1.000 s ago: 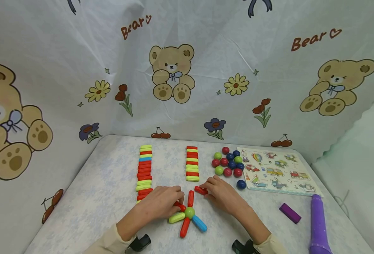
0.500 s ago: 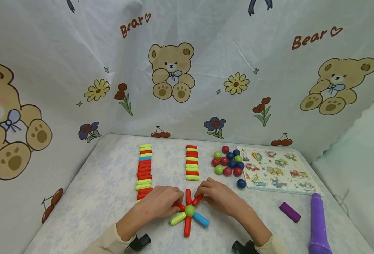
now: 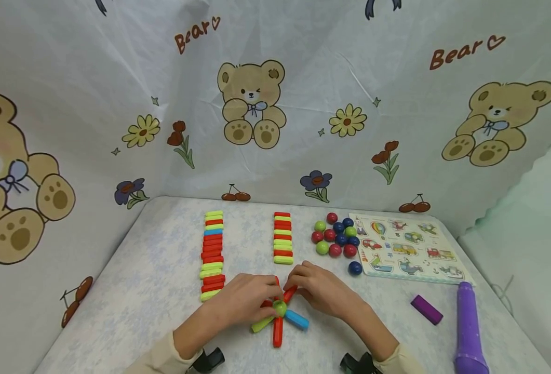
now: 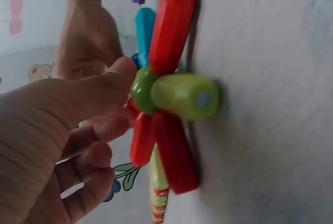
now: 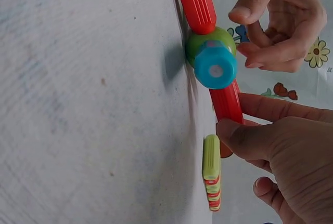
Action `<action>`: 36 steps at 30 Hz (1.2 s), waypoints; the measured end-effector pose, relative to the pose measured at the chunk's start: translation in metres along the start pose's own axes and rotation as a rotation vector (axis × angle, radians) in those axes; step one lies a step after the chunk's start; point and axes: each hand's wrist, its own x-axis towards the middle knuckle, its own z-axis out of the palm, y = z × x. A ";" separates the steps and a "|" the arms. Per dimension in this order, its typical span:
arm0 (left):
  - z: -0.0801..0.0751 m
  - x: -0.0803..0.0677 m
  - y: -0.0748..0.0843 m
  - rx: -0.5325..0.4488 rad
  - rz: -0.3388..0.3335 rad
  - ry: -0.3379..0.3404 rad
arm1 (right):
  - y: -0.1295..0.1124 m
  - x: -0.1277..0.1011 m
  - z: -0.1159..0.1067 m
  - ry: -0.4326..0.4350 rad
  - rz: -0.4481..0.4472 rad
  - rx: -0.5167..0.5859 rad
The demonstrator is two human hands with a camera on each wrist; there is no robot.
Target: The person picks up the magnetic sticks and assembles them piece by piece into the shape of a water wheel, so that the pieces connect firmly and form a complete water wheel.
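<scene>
A green ball point(image 3: 280, 308) forms the hub of a star of magnetic-looking sticks lying on the table. Around it are red sticks, one yellow-green stick point(image 4: 187, 97) and one blue stick point(image 3: 297, 319). My left hand point(image 3: 247, 297) hovers around the hub, thumb and index finger spread at its sides; the right wrist view shows a gap between the thumb and the ball. My right hand point(image 3: 324, 290) pinches a red stick point(image 5: 227, 102) between thumb and index finger, its inner end right at the ball. The left hand covers parts of the red sticks on its side.
Two columns of red and yellow-green sticks, a left one point(image 3: 212, 244) and a shorter middle one point(image 3: 283, 238), lie beyond the hands. Several coloured balls point(image 3: 340, 239) sit beside a picture board point(image 3: 408, 248). At right lie a purple block point(image 3: 427, 310) and a purple tube point(image 3: 467, 327).
My right hand has brought its red stick leftward and down to the green ball. My left hand has left the red stick at its side and moved right, over the ball.
</scene>
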 end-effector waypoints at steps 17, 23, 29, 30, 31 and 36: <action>0.008 0.003 0.008 -0.026 -0.076 -0.001 | 0.012 -0.009 -0.020 -0.077 0.129 0.066; 0.007 0.003 0.010 -0.053 -0.096 -0.001 | 0.056 -0.040 -0.050 0.029 0.430 -0.057; 0.006 0.002 0.010 -0.073 -0.106 -0.010 | 0.088 -0.063 -0.064 -0.078 0.627 -0.027; 0.005 0.002 0.010 -0.074 -0.105 -0.008 | 0.090 -0.064 -0.065 -0.099 0.631 -0.005; 0.005 0.002 0.010 -0.079 -0.104 -0.006 | 0.092 -0.064 -0.065 -0.116 0.627 0.017; 0.003 0.001 0.010 -0.091 -0.094 0.002 | 0.086 -0.059 -0.063 -0.132 0.577 0.123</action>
